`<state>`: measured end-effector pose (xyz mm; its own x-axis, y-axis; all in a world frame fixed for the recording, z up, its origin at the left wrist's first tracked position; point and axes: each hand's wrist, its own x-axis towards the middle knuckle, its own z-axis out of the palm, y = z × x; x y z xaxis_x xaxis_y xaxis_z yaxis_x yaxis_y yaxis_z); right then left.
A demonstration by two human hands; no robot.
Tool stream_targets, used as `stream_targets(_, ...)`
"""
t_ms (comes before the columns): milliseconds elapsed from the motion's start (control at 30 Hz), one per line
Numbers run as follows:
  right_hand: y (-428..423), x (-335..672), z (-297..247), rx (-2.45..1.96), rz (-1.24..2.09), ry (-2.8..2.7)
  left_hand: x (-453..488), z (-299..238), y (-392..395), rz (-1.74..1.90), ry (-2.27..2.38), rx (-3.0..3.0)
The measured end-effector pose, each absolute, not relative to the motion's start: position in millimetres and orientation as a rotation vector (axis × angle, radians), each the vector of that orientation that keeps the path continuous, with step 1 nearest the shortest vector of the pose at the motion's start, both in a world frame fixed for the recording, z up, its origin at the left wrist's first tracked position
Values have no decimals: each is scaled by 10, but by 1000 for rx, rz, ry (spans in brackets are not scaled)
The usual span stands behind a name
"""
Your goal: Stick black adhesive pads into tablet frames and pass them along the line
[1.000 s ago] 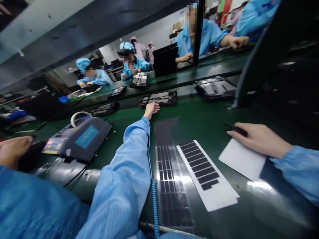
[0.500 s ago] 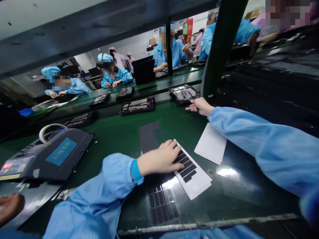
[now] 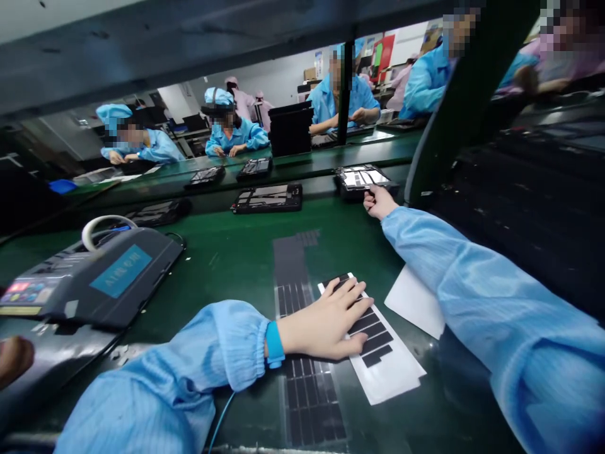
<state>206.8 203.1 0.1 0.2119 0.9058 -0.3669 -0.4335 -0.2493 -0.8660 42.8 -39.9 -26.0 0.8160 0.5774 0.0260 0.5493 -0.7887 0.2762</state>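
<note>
My left hand (image 3: 326, 318), with a blue wrist band, lies flat with spread fingers on a white sheet of black adhesive strips (image 3: 394, 369). Part of the strips is hidden under the fingers. Beside and under that wrist, a longer clear sheet of black strips (image 3: 312, 403) lies on the green table. Farther off, my right hand (image 3: 380, 203) has its fingers curled on the near right edge of a black tray (image 3: 347, 192), which holds an opened electronic device with shiny parts (image 3: 362, 176). A blank white sheet (image 3: 416, 302) lies partly below my right sleeve.
More black trays with devices (image 3: 268, 198) stand along the far side. A dark grey machine (image 3: 127, 271) with a blue label is at left, near another person's hand (image 3: 16, 362). A green post (image 3: 467, 107) rises at right. Co-workers in blue (image 3: 236, 135) sit opposite.
My right hand's outstretched fingers have curled onto the tray's edge. My left hand has spread its fingers wider on the strip sheet. The whole view has shifted slightly.
</note>
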Motion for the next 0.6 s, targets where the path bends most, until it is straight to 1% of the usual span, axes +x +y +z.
stream_targets(133, 1707, 1860, 147, -1162, 1583, -585, 439, -264, -393, 185, 872, 2804)
stream_targets(233, 1255, 1797, 257, -1103, 1713, -639, 446, -274, -387, 190, 885, 2849)
stream_targets(333, 735, 1962, 329, -1114, 1784, -667, 439, -283, -376, 208, 890, 2855)
stream_targets(400, 400, 2173, 338, -1167, 1766, -694, 430, -287, -369, 285, 892, 2830)
stream_targets(500, -68, 2535, 281, -1313, 1622, -669, 425, -285, -362, 446, 865, 2761)
stream_targets(600, -519, 2881, 140, -1520, 1545, -666, 424, -261, -342, 468, 870, 2686)
